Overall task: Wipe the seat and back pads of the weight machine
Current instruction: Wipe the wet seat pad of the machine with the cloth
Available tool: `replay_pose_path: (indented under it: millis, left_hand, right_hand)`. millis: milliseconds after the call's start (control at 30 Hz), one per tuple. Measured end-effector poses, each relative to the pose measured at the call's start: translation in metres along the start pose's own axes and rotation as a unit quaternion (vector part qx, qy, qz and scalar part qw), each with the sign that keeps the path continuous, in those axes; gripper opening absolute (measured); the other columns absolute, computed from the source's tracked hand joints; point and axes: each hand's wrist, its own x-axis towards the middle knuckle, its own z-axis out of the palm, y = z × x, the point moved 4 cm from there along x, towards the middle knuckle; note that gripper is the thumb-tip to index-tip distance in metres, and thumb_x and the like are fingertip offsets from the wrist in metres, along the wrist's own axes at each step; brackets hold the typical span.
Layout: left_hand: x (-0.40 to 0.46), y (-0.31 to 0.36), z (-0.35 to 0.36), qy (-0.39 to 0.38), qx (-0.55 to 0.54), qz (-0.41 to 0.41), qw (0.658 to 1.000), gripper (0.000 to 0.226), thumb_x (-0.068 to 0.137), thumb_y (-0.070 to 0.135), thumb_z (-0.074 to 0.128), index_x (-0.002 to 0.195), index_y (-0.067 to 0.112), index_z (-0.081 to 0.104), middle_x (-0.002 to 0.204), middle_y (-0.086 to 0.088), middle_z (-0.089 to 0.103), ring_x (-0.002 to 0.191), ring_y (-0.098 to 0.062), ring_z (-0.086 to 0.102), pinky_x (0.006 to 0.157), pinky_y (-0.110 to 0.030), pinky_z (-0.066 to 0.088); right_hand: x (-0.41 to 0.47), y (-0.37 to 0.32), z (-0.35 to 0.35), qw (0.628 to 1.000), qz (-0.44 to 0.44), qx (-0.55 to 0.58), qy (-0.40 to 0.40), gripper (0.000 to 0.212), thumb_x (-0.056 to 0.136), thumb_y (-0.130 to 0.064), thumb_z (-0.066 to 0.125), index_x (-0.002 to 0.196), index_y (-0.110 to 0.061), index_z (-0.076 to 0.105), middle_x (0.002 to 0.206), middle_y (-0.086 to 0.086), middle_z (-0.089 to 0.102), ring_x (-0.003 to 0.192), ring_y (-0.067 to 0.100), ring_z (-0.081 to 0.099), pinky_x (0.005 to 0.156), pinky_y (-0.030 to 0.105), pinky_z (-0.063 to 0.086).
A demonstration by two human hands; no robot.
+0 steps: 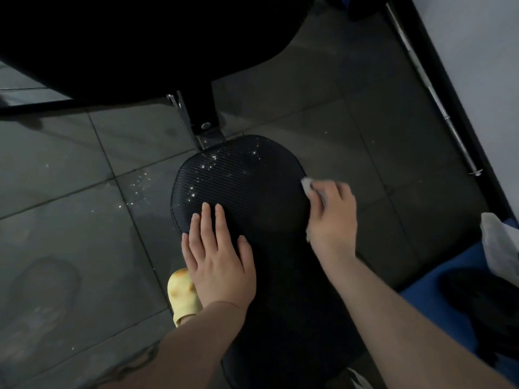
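Seat pad [247, 181], ribbed black and droplet-speckled, over grey floor tiles [70, 169]; left hand [217, 255] flat with fingers straight, right hand [331, 217] gripping cloth [307, 185] at right edge.

the left hand [217, 259] lies flat on the seat pad [244, 181]; the right hand [331, 217] presses a cloth [307, 186] to its right edge. a slipper [181, 293] stands on the floor [70, 192] left of the pad, a bar [432, 91] far right.
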Motion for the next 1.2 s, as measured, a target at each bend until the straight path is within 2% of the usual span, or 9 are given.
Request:
replay_pose_path:
  millis: [167, 333, 467, 533, 767, 900, 1000, 1100, 1200]
  left_hand:
    - [0.001, -0.001, 0.000, 0.005, -0.030, -0.003, 1.000, 0.061, 0.092, 0.034, 0.034, 0.149, 0.013, 0.025, 0.157, -0.005, 0.024, 0.146, -0.022, 0.014, 0.120, -0.040, 0.003]
    - [-0.001, -0.016, -0.003, 0.030, -0.101, -0.086, 0.991, 0.067, 0.091, 0.033, 0.038, 0.150, 0.007, 0.018, 0.159, -0.009, 0.018, 0.147, -0.022, 0.010, 0.120, -0.042, 0.010]
    - [0.000, -0.021, -0.004, 0.006, -0.099, -0.078, 0.992, 0.068, 0.093, 0.041, 0.032, 0.151, 0.011, 0.015, 0.159, -0.005, 0.016, 0.147, -0.020, 0.008, 0.119, -0.033, 0.009]
    - [-0.002, -0.030, -0.005, -0.009, -0.088, -0.052, 0.995, 0.067, 0.095, 0.046, 0.029, 0.152, 0.016, 0.011, 0.160, 0.002, 0.011, 0.148, -0.014, 0.004, 0.119, -0.032, 0.008]
    - [-0.013, -0.046, 0.000, -0.031, -0.112, -0.042, 0.992, 0.064, 0.096, 0.046, 0.022, 0.152, 0.023, 0.001, 0.160, 0.009, 0.001, 0.148, -0.009, -0.003, 0.118, -0.038, 0.008]
    - [-0.013, -0.045, 0.001, -0.034, -0.117, -0.045, 0.992, 0.064, 0.096, 0.047, 0.024, 0.153, 0.024, 0.003, 0.161, 0.009, 0.003, 0.148, -0.009, -0.002, 0.118, -0.038, 0.007]
    - [-0.013, -0.045, 0.002, -0.029, -0.123, -0.047, 0.991, 0.064, 0.096, 0.045, 0.027, 0.152, 0.024, 0.004, 0.161, 0.007, 0.006, 0.148, -0.011, 0.001, 0.118, -0.039, 0.009]
    - [-0.013, -0.045, 0.004, -0.032, -0.120, -0.040, 0.991, 0.064, 0.096, 0.045, 0.026, 0.152, 0.023, 0.004, 0.161, 0.006, 0.006, 0.148, -0.012, 0.001, 0.117, -0.039, 0.011]
    - [-0.014, -0.046, 0.004, -0.032, -0.126, -0.045, 0.990, 0.067, 0.096, 0.047, 0.026, 0.152, 0.022, 0.000, 0.161, 0.005, 0.003, 0.148, -0.011, -0.001, 0.118, -0.039, 0.011]
  right_hand:
    - [-0.030, -0.026, 0.013, 0.991, -0.134, -0.003, 0.022, 0.014, 0.091, -0.008, 0.059, 0.102, -0.012, 0.065, 0.108, 0.004, 0.054, 0.093, 0.017, 0.047, 0.076, 0.030, 0.046]
    - [0.005, -0.090, 0.058, 0.855, -0.480, -0.096, -0.171, 0.018, 0.087, -0.016, 0.059, 0.104, -0.017, 0.064, 0.105, 0.006, 0.060, 0.089, 0.029, 0.055, 0.073, 0.042, 0.050]
    - [0.054, -0.056, 0.037, 0.983, -0.153, -0.096, -0.029, 0.020, 0.096, -0.017, 0.049, 0.111, -0.020, 0.061, 0.117, 0.011, 0.054, 0.104, 0.032, 0.049, 0.086, 0.040, 0.043]
    - [0.028, -0.046, 0.029, 0.994, -0.043, -0.098, 0.016, 0.019, 0.096, -0.017, 0.049, 0.112, -0.016, 0.059, 0.118, 0.013, 0.052, 0.103, 0.031, 0.049, 0.085, 0.038, 0.041]
    - [0.008, -0.122, 0.080, 0.843, -0.498, -0.116, -0.167, 0.022, 0.085, -0.012, 0.062, 0.105, -0.019, 0.061, 0.106, 0.007, 0.059, 0.089, 0.029, 0.053, 0.073, 0.040, 0.049]
    - [0.067, -0.093, 0.059, 0.977, -0.174, -0.123, -0.025, 0.017, 0.096, -0.018, 0.048, 0.110, -0.018, 0.058, 0.117, 0.012, 0.052, 0.102, 0.032, 0.048, 0.083, 0.039, 0.041]
    - [0.033, -0.101, 0.067, 0.986, -0.137, -0.096, -0.017, 0.017, 0.096, -0.017, 0.049, 0.108, -0.014, 0.061, 0.115, 0.015, 0.053, 0.100, 0.033, 0.049, 0.083, 0.037, 0.038]
    - [-0.001, -0.139, 0.095, 0.932, -0.331, -0.059, -0.133, 0.017, 0.092, -0.015, 0.057, 0.108, -0.014, 0.063, 0.111, 0.011, 0.056, 0.097, 0.028, 0.051, 0.080, 0.036, 0.044]
    - [0.008, -0.157, 0.102, 0.805, -0.549, -0.077, -0.210, 0.020, 0.086, -0.012, 0.066, 0.105, -0.016, 0.063, 0.107, 0.008, 0.058, 0.093, 0.026, 0.052, 0.078, 0.039, 0.049]
